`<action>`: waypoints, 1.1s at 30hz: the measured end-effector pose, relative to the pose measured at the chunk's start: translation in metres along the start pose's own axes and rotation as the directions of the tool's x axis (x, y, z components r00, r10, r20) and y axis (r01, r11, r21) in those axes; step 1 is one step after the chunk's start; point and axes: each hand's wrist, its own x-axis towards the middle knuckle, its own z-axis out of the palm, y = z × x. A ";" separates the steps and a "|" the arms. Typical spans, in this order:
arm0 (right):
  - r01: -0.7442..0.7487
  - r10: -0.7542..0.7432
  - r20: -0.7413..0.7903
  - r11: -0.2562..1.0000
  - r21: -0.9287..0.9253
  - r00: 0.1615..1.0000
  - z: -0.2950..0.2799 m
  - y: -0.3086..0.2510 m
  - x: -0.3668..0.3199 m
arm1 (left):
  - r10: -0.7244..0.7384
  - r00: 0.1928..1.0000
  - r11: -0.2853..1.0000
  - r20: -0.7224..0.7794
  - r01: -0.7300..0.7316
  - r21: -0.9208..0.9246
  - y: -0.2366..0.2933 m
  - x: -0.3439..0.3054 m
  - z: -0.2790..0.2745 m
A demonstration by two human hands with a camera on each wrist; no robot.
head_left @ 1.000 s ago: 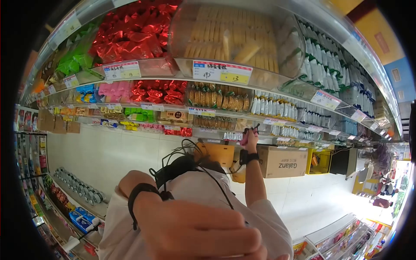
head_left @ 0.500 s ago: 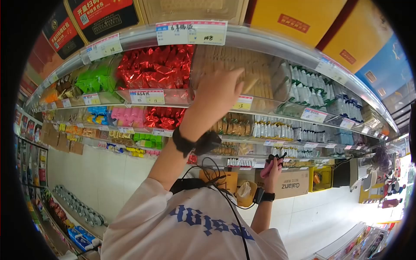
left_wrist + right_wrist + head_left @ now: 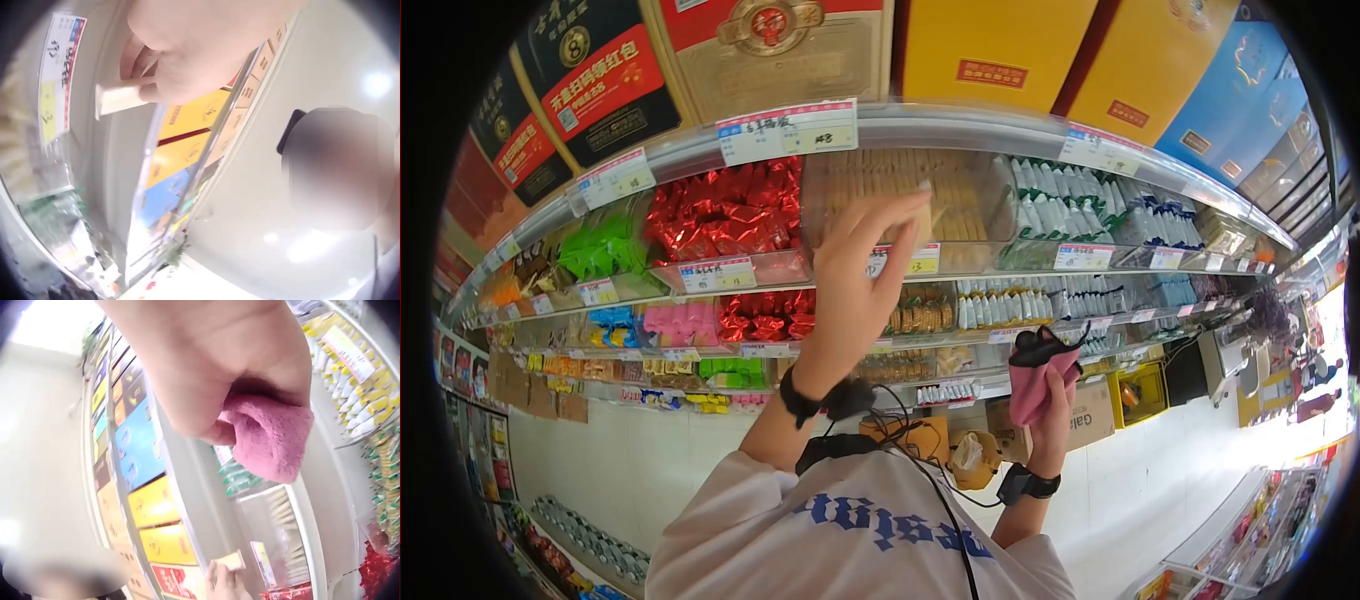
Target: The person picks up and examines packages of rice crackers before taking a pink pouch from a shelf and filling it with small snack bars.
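Left hand [image 3: 200,44]: pinches a wafer [image 3: 122,99] at its fingertips, seemingly just before the clear bin [image 3: 988,252].
Right hand [image 3: 1055,405]: clutches a pink cloth [image 3: 272,434].

The store shelf [image 3: 1000,128] carries gift boxes [image 3: 990,50] on top, red-wrapped sweets [image 3: 720,215] and pale biscuits [image 3: 970,195] in bins [image 3: 785,266] below.

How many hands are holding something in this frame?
2. The left hand, raised in front of the clear biscuit bin on the upper shelf, pinches a pale wafer stick; the right hand, lower down by the shelves, grips a pink cloth.
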 end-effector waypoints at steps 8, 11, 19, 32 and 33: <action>0.171 -0.006 0.317 0.852 -0.495 0.948 0.083 -0.028 -0.016 | -0.414 0.778 0.619 0.472 0.621 -0.481 0.031 -0.053 0.009; 0.095 0.037 0.346 0.929 -0.358 0.938 0.108 -0.008 -0.013 | -0.372 0.812 0.655 0.451 0.573 -0.492 0.023 -0.060 0.014; -0.049 0.167 0.375 0.951 -0.305 0.912 0.104 0.005 -0.016 | -0.394 0.776 0.569 0.491 0.626 -0.533 0.011 -0.069 0.005; 0.216 -0.207 0.063 0.927 -0.308 0.976 0.104 0.016 -0.007 | -0.237 0.933 0.928 0.271 0.300 -0.220 0.021 -0.093 0.033; 0.255 -0.259 0.032 0.911 -0.325 0.965 0.106 0.019 -0.007 | -0.190 0.950 0.950 0.246 0.241 -0.196 0.022 -0.095 0.035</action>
